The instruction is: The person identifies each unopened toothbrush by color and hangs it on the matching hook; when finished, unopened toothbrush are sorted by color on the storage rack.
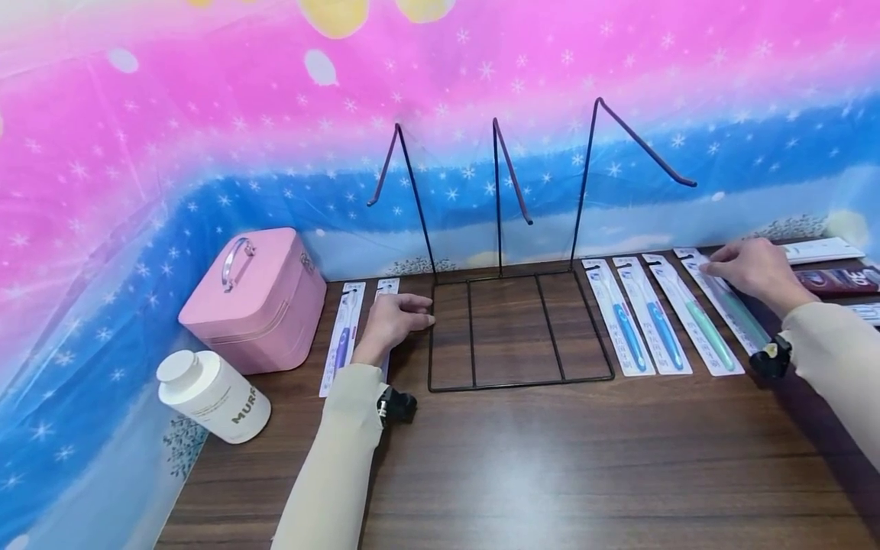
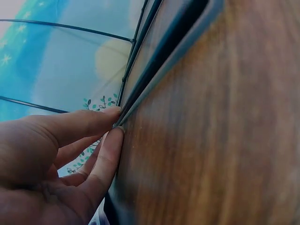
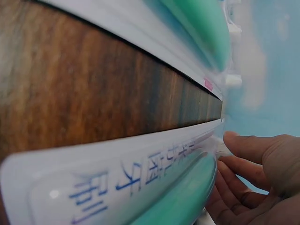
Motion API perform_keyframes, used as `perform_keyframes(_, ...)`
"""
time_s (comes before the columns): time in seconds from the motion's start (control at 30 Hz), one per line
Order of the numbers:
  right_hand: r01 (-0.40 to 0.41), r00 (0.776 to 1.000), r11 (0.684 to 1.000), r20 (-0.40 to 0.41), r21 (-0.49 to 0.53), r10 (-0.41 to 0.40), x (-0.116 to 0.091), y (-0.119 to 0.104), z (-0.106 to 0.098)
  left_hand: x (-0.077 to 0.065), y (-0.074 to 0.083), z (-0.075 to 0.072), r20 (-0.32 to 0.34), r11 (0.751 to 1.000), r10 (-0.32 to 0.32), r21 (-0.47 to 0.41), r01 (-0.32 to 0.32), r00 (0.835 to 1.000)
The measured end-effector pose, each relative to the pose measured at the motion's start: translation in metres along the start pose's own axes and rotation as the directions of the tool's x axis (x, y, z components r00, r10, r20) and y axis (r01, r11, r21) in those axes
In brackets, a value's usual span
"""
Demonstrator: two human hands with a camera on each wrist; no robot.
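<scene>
Black wire forms a three-pronged rack [image 1: 521, 384] at the back of the brown wood-grain table [image 1: 509, 466], its left rail pinched between thumb and fingertips of the person's left hand [image 1: 392, 325]. The right hand [image 1: 759, 271] grips the upper end of the rightmost green toothbrush pack [image 1: 739, 309], beside another green-handled and two blue-handled ones. Leftward sit a purple-handled toothbrush pack [image 1: 344, 340], a pink lidded case [image 1: 264, 305] and a white plastic bottle [image 1: 216, 401] (lettering partly readable).

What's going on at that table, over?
Left hand pinching left side of black wire rack. Right hand at rightmost green toothbrush pack, grip unclear. Three other packs lie between right hand and rack.
</scene>
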State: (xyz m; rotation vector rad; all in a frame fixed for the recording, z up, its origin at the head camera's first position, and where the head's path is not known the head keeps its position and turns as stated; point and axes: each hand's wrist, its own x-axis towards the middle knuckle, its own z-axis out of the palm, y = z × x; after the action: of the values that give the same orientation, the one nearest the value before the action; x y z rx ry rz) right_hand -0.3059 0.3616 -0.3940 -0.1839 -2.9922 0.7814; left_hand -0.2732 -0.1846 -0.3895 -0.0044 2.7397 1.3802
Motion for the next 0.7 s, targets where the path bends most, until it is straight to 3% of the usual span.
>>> perform_keyframes(0.4,-0.029,0.999,0.999,-0.018,0.029,0.030,-0.007,0.001,-0.002,0.000,-0.002,0.001,0.033,0.999,0.032,0.010,-0.032,0.999)
perform_keyframes(0.7,-0.058,0.997,0.995,-0.054,0.085,0.062,-0.020,-0.013,-0.023,0.000,-0.003,0.002,0.028,1.000,0.024,-0.001,-0.024,0.999)
